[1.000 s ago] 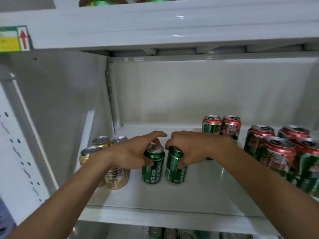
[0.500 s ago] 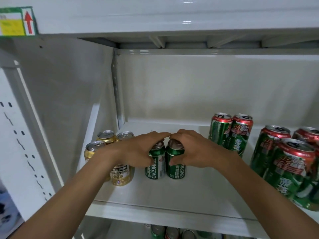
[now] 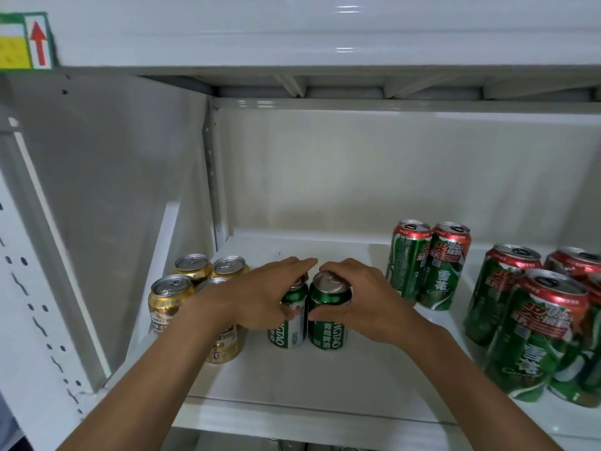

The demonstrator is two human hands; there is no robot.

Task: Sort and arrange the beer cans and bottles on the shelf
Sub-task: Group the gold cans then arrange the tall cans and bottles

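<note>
White metal shelf [image 3: 292, 379] holds everything. Left hand [image 3: 260, 297] wraps one green can [image 3: 289, 327], covering most of its top; right hand [image 3: 361, 301] clasps the second green can [image 3: 328, 317], touching the first. Beside the left wrist, gold cans [image 3: 169, 297] are partly hidden. Beyond the right hand stand red-topped cans [image 3: 429, 265], some cut off at the edge.

1. This looks like a shop or stockroom aisle: the fixture is a white metal display shelf [image 3: 325, 379] with a plain back panel.
2. A perforated upright [image 3: 39, 320] at the left carries rows of slots, as shop racking does.
3. A yellow and green price label [image 3: 24, 40] with a red arrow sits on the edge of the shelf above.
4. Beer is stocked in groups by brand: gold cans [image 3: 169, 297], green cans [image 3: 327, 323], and red-topped green cans [image 3: 429, 265].
</note>
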